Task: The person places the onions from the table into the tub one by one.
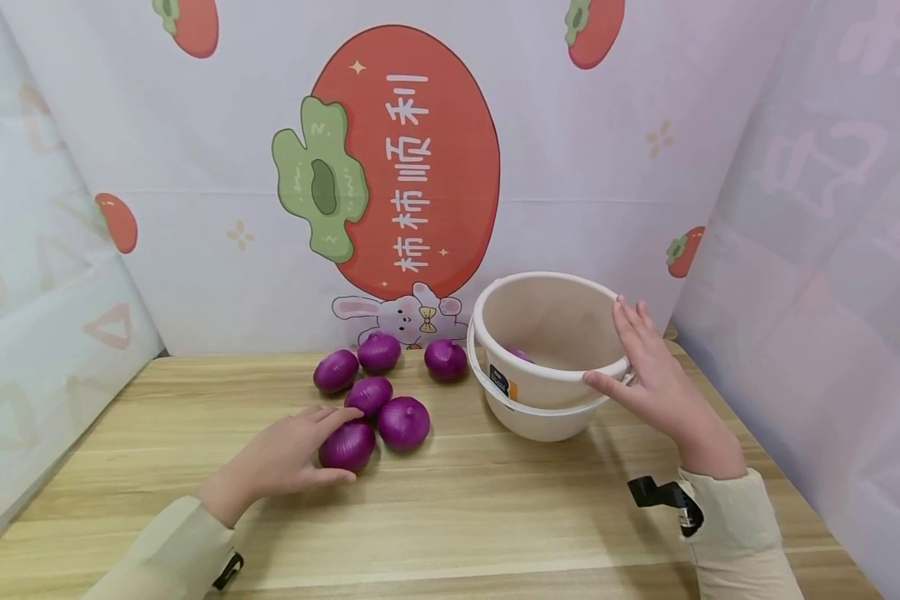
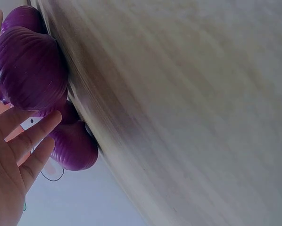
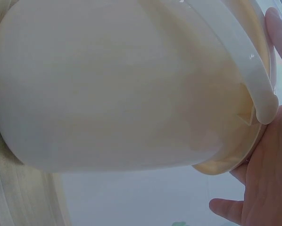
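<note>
Onions (image 1: 403, 422): glossy purple, rounded, finely ribbed; six on wood-grain table (image 1: 457, 533), five clustered left of off-white bucket (image 1: 543, 427), one just beside its wall. Purple object (image 1: 521, 354) partly visible inside. Left hand (image 1: 288, 454): placed around nearest onion (image 1: 347, 447), fingers extended and spread, not clasped. Right hand (image 1: 656, 379): thumb and fingers outstretched, resting against bucket rim. Bucket label (image 1: 503, 382): dark with orange patch, lettering too small to read. Backdrop (image 1: 570, 167): white Chinese characters 柿柿顺利 on red persimmon print (image 1: 461, 158).

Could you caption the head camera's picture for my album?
Left fingers by one purple onion, right fingers against a white bucket; more onions lie between.
</note>
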